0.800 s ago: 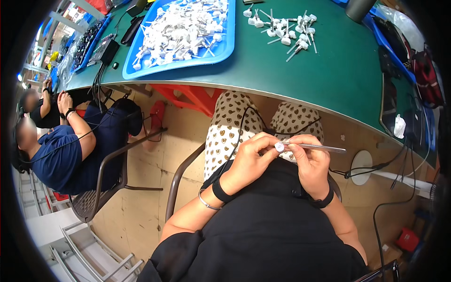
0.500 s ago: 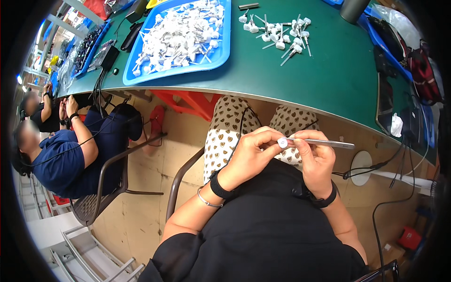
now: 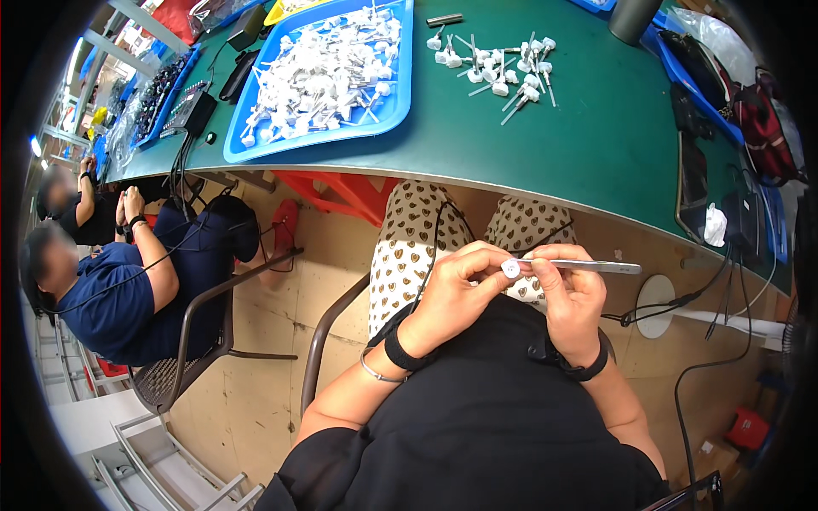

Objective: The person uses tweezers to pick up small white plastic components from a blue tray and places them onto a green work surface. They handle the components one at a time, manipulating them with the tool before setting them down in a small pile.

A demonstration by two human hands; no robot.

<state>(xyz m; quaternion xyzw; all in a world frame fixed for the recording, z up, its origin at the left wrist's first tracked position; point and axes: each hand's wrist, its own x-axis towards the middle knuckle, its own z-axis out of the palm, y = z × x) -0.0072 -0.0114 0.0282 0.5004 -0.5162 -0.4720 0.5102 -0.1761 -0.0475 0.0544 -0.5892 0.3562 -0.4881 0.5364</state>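
Note:
Over my lap, my left hand (image 3: 460,285) pinches a small round white plastic part (image 3: 510,268) between thumb and fingertips. From the right, my right hand (image 3: 569,294) is closed on a pair of metal tweezers (image 3: 609,266), whose wide end sticks out past my fingers to the right. The tweezers' tip reaches the white part; whether it touches or grips anything there is too small to tell. Beyond, on the green table (image 3: 341,183), lies a loose group of white parts with thin metal pins (image 3: 503,70).
A blue tray (image 3: 400,102) heaped with similar white parts stands at the table's left. A metal rod (image 3: 445,20) lies near the loose group. Phone (image 3: 691,183), crumpled tissue (image 3: 715,226) and cables are at the right. Two people sit at the left, one on a brown chair (image 3: 204,298).
My hands hold nearly the same pose, with the white part and tweezers almost still. The view has shifted slightly.

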